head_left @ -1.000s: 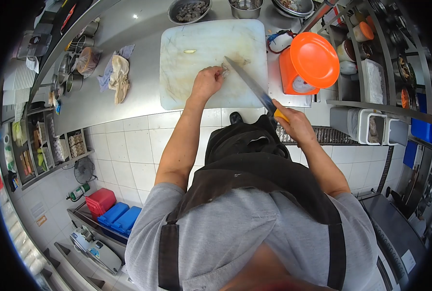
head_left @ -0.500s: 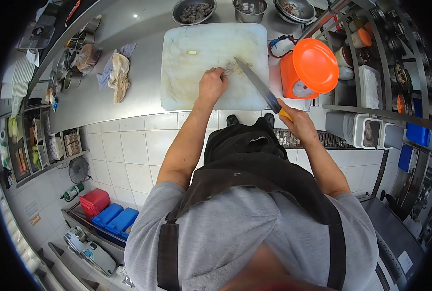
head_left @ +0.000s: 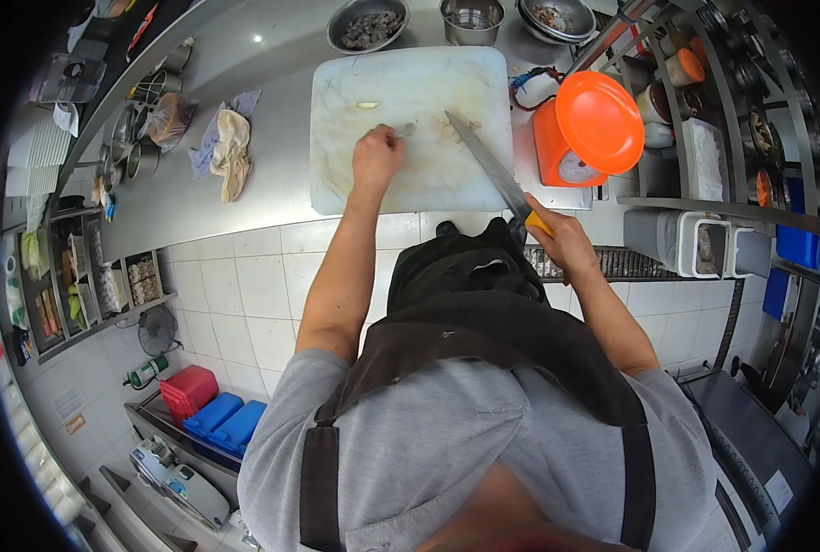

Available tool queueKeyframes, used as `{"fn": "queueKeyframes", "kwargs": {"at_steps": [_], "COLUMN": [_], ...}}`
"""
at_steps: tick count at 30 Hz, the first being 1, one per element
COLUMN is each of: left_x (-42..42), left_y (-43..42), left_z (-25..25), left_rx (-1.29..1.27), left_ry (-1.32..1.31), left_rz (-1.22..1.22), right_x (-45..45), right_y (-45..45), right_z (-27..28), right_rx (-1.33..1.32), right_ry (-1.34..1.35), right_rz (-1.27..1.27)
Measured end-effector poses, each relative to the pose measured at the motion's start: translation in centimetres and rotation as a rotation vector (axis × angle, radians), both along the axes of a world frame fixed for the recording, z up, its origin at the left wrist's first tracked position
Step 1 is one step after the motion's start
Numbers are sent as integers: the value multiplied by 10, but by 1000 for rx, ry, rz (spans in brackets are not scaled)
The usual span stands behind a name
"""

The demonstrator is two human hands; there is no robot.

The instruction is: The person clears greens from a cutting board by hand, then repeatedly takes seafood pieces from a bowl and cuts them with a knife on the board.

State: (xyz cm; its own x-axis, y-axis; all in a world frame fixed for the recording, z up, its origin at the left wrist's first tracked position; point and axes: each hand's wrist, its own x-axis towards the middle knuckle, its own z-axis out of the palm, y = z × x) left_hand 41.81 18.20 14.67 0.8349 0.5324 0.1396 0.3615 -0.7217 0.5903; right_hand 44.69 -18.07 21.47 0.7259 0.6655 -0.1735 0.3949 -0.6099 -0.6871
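Fingers: left ones (head_left: 387, 139) curled in tight, looks like a pinch on a small greyish piece (head_left: 405, 130). Tips are partly hidden from up here, so that's my best read.
Piece: pokes out just right of those fingers, over the board (head_left: 336, 75). Too small to say what it is.
Right hand (head_left: 567, 242): wrapped round the yellow handle of the knife (head_left: 486, 161), to the right of my left fingers and nearer my body, off the board's near edge.
Blade: slants away from me, tip well right of the left fingers. Can't tell if the tip touches down.
Scraps (head_left: 454, 132): messy patch right of my left fingers, round the blade tip.
Pale strip (head_left: 366, 105): lying just beyond the left knuckles.
Bowl (head_left: 369, 29): well past the left fingers, behind the board, dark grey bits in it.
Scale (head_left: 597, 124): big orange thing, beyond my right hand.
Blade vs fingers: my main worry. If the right wrist swung left while I'm watching the piece, the blade could reach the left fingertips.
Slippery piece: if it's wet, I reckon a weak pinch could let it shoot out.
Blade tip: a careless sweep could drag scraps about.
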Motion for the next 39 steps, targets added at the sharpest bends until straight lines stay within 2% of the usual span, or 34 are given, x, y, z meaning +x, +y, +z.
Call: {"fn": "queueKeyframes", "kwargs": {"at_steps": [5, 8, 13, 17, 18, 20, 21, 25, 30, 31, 35, 37, 39], "left_x": [36, 92, 190, 203, 203, 203, 207, 222, 222, 216, 204, 219, 238], "left_y": [16, 15, 18, 8, 3, -5, -9, -3, 34, 44, 94, 132, 175], "left_z": [43, 69, 91, 103, 102, 94, 93, 63, 44, 41, 62, 61, 31], "left_rx": [-75, -134, -184, 9, 12, 240, 189, 218, 276, 231, 156, 256, 375], "left_ry": [-61, -138, -213, -93, -95, 71, 213, 431, 386, 312, 181, 327, 359], "left_rz": [-2, -48, -111, -210, -209, -310, -295, -297, -275, -316, -383, -188, -165], "right_x": [0, 1, 11, 17, 18, 19, 21, 20, -1, -6, -31, -43, -52], "right_y": [-1, -5, -3, -5, -5, -4, -4, 0, 11, 15, 27, 36, 43], "right_z": [-1, -11, -2, -5, -5, -7, -7, 2, 7, 8, 2, 4, 2], "right_rx": [-18, -1, 60, 86, 89, 92, 113, 42, -63, -67, -89, -92, -102], "right_ry": [-32, -89, -37, 33, 31, 48, 55, 37, -5, 4, 8, -9, -21], "right_rz": [6, 12, 26, 21, 22, 24, 21, 31, -44, -71, -203, -248, -291]}}
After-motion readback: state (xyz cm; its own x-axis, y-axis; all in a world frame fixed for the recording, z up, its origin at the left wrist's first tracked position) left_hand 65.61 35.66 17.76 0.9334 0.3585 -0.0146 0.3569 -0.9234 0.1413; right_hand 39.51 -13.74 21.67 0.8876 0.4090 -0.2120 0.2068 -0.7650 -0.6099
